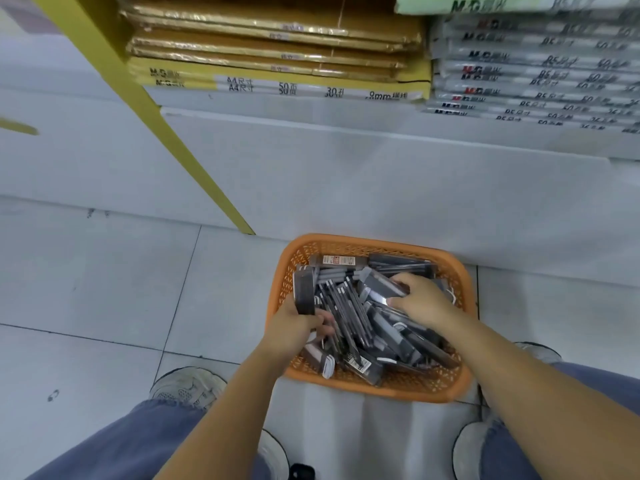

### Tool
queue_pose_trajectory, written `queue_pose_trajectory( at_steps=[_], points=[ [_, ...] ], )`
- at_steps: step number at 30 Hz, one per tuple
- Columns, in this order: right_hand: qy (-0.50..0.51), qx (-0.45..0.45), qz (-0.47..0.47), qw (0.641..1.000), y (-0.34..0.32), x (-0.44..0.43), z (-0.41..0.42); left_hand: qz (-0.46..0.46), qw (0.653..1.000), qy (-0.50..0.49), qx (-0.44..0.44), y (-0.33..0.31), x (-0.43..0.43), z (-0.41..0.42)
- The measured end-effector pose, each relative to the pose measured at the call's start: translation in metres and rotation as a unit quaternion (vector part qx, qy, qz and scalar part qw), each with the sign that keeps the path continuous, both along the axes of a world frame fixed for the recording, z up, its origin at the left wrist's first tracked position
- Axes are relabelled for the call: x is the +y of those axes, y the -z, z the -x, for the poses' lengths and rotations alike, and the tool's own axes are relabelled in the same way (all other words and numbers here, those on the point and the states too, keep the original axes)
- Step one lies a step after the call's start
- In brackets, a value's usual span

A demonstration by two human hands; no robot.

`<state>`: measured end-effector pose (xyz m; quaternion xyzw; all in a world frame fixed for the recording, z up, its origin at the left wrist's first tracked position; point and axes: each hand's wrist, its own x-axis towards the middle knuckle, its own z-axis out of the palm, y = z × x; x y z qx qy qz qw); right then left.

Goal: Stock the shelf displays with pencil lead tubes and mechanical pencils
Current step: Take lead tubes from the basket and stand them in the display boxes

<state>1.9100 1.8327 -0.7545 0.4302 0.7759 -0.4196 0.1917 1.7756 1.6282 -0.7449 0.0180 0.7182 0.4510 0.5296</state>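
Nearest are the squatting person's blue jeans [114, 445] and a pale shoe [187, 384] on the grey tiled floor [86, 289]. Both bare arms reach forward into an orange lattice basket [377, 393] set between the knees. It is heaped with packs [349, 317], slim, dark grey and clear-fronted, some edged in white. Most lie on edge, with long axes running near to far and leaning a little left at the far end. The left hand [294, 329] has its fingers curled round a bundle [304, 289] of them at the basket's left wall, its long axis pointing away from the person. The right hand [422, 299] pinches a pack [381, 284] between thumb and fingers over the middle of the heap. Against the far wall a labelled pack [341, 260] lies crosswise, its red-and-white label too small to read. Beyond, a yellow post [166, 133] slants up from the floor beside a white shelf base. On the shelf sits a yellow stack [277, 81] marked "M&G", "A4", "50", "30" and "9mm", and to its right a grey stack [536, 74] marked "M&G" and "B5".
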Motion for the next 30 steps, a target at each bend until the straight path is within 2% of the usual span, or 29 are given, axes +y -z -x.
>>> queue_pose_trajectory(
  at_steps=[2, 5, 10, 14, 17, 20, 25, 30],
  points=[
    [0.02, 0.063, -0.008, 0.998, -0.019, -0.004, -0.005, -0.027, 0.999, -0.029, -0.032, -0.008, 0.002, -0.004],
    [0.08, 0.168, 0.053, 0.981, -0.068, -0.016, -0.001, -0.069, 0.995, -0.05, -0.058, -0.032, 0.01, -0.011],
    [0.123, 0.324, 0.145, 0.927, -0.155, -0.049, 0.012, -0.196, 0.98, -0.007, -0.02, -0.103, 0.023, -0.018],
    [0.185, 0.407, 0.195, 0.873, -0.206, -0.075, 0.019, -0.298, 0.953, -0.033, -0.039, -0.162, 0.021, -0.024],
    [0.201, 0.439, 0.153, 0.862, -0.238, -0.085, 0.023, -0.335, 0.939, -0.046, -0.067, -0.201, 0.018, -0.027],
    [0.152, 0.476, 0.084, 0.862, -0.278, -0.086, 0.024, -0.381, 0.922, -0.051, -0.056, -0.245, 0.017, -0.023],
    [0.036, 0.487, -0.018, 0.873, -0.352, -0.071, 0.026, -0.372, 0.926, -0.04, 0.053, -0.317, 0.016, -0.007],
    [-0.006, 0.51, -0.034, 0.86, -0.415, -0.037, 0.024, -0.383, 0.916, -0.025, 0.118, -0.367, 0.025, 0.014]
  ],
)
